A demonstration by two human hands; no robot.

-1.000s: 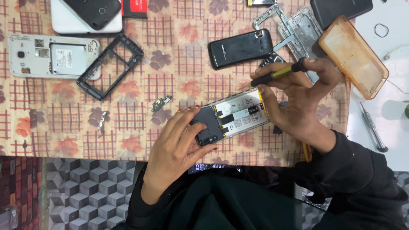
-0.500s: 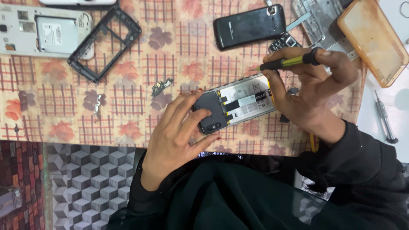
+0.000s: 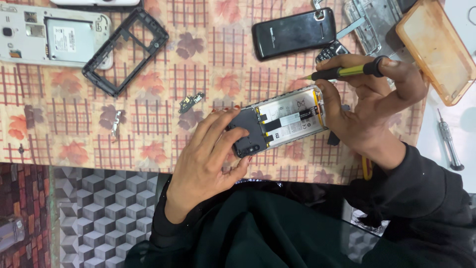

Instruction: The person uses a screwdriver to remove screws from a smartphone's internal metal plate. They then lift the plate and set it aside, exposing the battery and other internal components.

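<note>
Near the table's (image 3: pixel 148 104) front edge the left hand (image 3: pixel 208 159) pins the opened phone (image 3: pixel 282 121) flat for steadiness, while the right hand (image 3: pixel 369 111) braces its far end, fingers closed around a screwdriver (image 3: pixel 347 72)
</note>
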